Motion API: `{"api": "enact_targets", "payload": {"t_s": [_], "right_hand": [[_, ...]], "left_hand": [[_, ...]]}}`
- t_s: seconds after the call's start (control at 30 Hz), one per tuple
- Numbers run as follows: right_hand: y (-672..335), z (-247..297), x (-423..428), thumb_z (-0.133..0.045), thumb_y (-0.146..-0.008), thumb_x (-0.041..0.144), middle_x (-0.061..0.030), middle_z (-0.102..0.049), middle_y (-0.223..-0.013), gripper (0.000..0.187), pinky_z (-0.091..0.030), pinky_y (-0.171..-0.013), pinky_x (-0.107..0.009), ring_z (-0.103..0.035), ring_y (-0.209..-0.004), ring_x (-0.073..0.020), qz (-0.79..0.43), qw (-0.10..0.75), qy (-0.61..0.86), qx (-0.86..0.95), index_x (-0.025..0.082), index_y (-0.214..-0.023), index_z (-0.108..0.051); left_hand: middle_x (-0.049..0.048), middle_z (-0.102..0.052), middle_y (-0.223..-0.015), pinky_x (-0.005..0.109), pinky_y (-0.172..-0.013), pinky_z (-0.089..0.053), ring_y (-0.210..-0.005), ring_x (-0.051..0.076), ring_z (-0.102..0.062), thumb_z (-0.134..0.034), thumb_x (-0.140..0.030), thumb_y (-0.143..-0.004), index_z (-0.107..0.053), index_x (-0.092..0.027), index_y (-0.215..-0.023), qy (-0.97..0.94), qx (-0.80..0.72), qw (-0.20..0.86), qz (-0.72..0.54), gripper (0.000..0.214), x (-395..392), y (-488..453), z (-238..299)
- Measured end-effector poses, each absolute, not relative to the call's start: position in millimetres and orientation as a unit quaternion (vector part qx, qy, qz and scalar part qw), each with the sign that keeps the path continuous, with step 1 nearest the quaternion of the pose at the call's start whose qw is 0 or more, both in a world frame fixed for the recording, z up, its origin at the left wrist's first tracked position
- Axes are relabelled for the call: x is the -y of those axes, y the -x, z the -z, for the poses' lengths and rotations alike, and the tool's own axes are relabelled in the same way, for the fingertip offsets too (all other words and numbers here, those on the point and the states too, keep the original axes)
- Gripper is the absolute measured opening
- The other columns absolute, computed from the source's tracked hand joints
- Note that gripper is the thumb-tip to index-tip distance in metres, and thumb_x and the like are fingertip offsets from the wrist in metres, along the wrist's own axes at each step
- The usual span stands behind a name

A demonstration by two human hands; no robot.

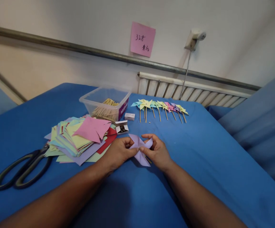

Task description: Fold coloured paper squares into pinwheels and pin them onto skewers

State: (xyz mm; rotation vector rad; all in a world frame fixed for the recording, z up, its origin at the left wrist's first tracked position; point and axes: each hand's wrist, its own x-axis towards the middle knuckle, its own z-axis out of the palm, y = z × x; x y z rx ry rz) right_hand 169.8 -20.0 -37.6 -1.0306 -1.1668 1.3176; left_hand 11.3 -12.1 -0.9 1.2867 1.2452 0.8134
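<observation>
Between my two hands is a lavender paper pinwheel (142, 158), its blades folded in toward the middle. My left hand (121, 148) pinches its left side between thumb and fingers. On the right side, my right hand (157, 152) grips it with the thumb pressed near the centre. A bit of wooden stick (148, 160) shows under the lower right of the paper. Just beyond my left hand stands an open small box (122, 128) of dark pins. A pile of coloured paper squares (75, 134) lies to the left, with a cut pink sheet (92, 128) on top.
Large scissors (24, 169) lie at the left. Behind the paper is a clear plastic bin (106, 95) of wooden sticks, beside a small closed box (129, 116). Several finished pinwheels (161, 106) line the back of the blue-covered table (211, 158). A radiator (175, 88) is behind it.
</observation>
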Motion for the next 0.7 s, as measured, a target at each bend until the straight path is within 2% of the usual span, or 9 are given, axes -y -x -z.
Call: {"api": "enact_targets", "payload": {"t_s": [0.07, 0.13, 0.2, 0.23, 0.4, 0.7], "right_hand": [[-175.4, 45.2, 12.1, -0.069, -0.072, 0.032, 0.0005, -0.064, -0.078, 0.033, -0.048, -0.063, -0.027, -0.059, -0.065, -0.013, -0.502, 0.544, 0.442, 0.507, 0.02, -0.101, -0.059], [-185.4, 53.4, -1.6, -0.06, -0.081, 0.035, -0.0027, -0.066, -0.083, 0.024, -0.05, -0.068, -0.028, -0.061, -0.071, -0.0145, -0.392, 0.544, 0.502, 0.546, 0.018, -0.097, -0.063], [-196.8, 59.4, -19.4, -0.05, -0.087, 0.032, -0.005, -0.066, -0.09, 0.023, -0.05, -0.072, -0.029, -0.061, -0.075, -0.0151, -0.206, 0.466, 0.601, 0.616, 0.017, -0.095, -0.066], [-201.6, 60.9, -28.8, -0.049, -0.087, 0.029, -0.0064, -0.066, -0.094, 0.024, -0.049, -0.076, -0.03, -0.061, -0.079, -0.0162, -0.176, 0.447, 0.614, 0.626, 0.017, -0.095, -0.068], [-207.0, 56.0, -66.0, -0.049, -0.086, 0.017, -0.0091, -0.064, -0.105, 0.028, -0.043, -0.089, -0.029, -0.058, -0.096, -0.0183, -0.108, 0.361, 0.628, 0.681, 0.017, -0.106, -0.069], [-198.4, 49.7, -80.3, -0.045, -0.092, 0.022, -0.0113, -0.063, -0.106, 0.028, -0.039, -0.086, -0.026, -0.057, -0.097, -0.0196, -0.043, 0.226, 0.65, 0.725, 0.018, -0.107, -0.069]], "left_hand": [[-0.0039, -0.059, -0.056, 0.022, -0.049, -0.036, -0.051, 0.012, -0.053, -0.074, -0.029, -0.058, -0.059, -0.016, -0.061, -0.532, -0.542, 0.544, -0.358, 0.019, 8.7, -10.4, 2.5], [-0.0046, -0.057, -0.053, 0.021, -0.047, -0.034, -0.047, 0.01, -0.05, -0.074, -0.03, -0.058, -0.057, -0.017, -0.06, -0.499, -0.558, 0.538, -0.388, 0.022, 4.5, -9.2, 4.5], [-0.0049, -0.055, -0.05, 0.021, -0.046, -0.034, -0.045, 0.009, -0.048, -0.074, -0.031, -0.059, -0.054, -0.017, -0.058, -0.458, -0.565, 0.539, -0.425, 0.024, 0.2, -7.8, 6.4], [-0.0049, -0.055, -0.05, 0.021, -0.047, -0.035, -0.045, 0.009, -0.049, -0.074, -0.03, -0.059, -0.052, -0.017, -0.057, -0.439, -0.565, 0.541, -0.442, 0.025, -1.6, -7.1, 7.3], [-0.0028, -0.056, -0.051, 0.022, -0.051, -0.039, -0.049, 0.01, -0.052, -0.074, -0.027, -0.059, -0.052, -0.016, -0.058, -0.392, -0.537, 0.571, -0.481, 0.024, -5.8, -4.2, 11.5], [-0.004, -0.055, -0.05, 0.021, -0.049, -0.039, -0.047, 0.009, -0.051, -0.074, -0.025, -0.06, -0.051, -0.016, -0.057, -0.374, -0.537, 0.586, -0.477, 0.024, -4.9, -4.9, 11.8]]}}
